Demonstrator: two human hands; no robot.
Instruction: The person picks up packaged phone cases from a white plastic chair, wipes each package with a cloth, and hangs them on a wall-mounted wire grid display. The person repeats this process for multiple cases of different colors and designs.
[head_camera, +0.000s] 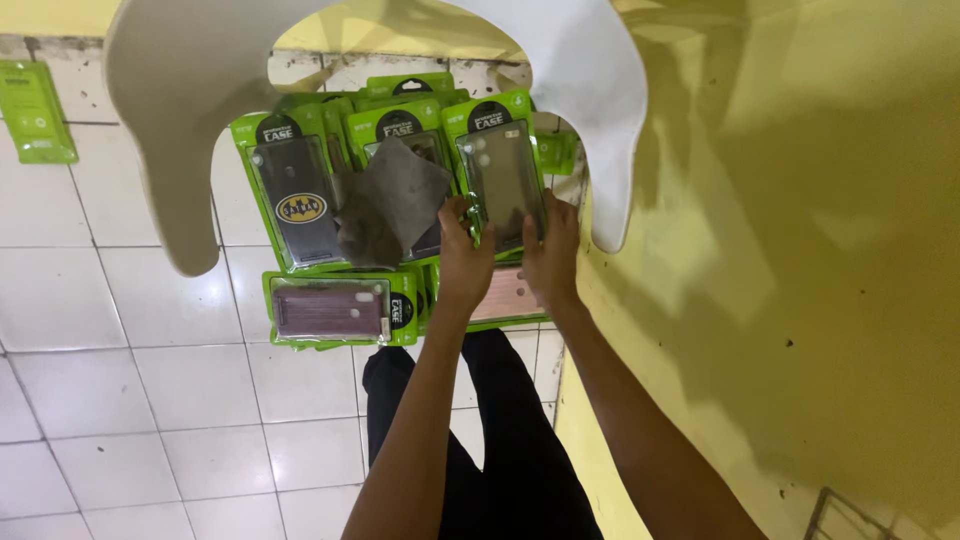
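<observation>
Both my hands grip one green phone-case package (503, 170) with a dark case inside, held upright over a heap of like packages on the floor. My left hand (464, 255) holds its lower left edge. My right hand (553, 255) holds its lower right edge. A grey cloth (390, 200) lies on the packages just left of my left hand. Beside it stands a package with a dark case bearing a yellow oval emblem (295, 195). A package with a maroon case (335, 310) lies flat below, and a pink case (505, 295) shows between my wrists.
A white curved visor edge (190, 120) hangs across the top of the view. A yellow wall (780, 250) fills the right side. White floor tiles (130, 400) spread to the left, with one more green package (35, 110) at far left. My dark trousers (500, 440) show below.
</observation>
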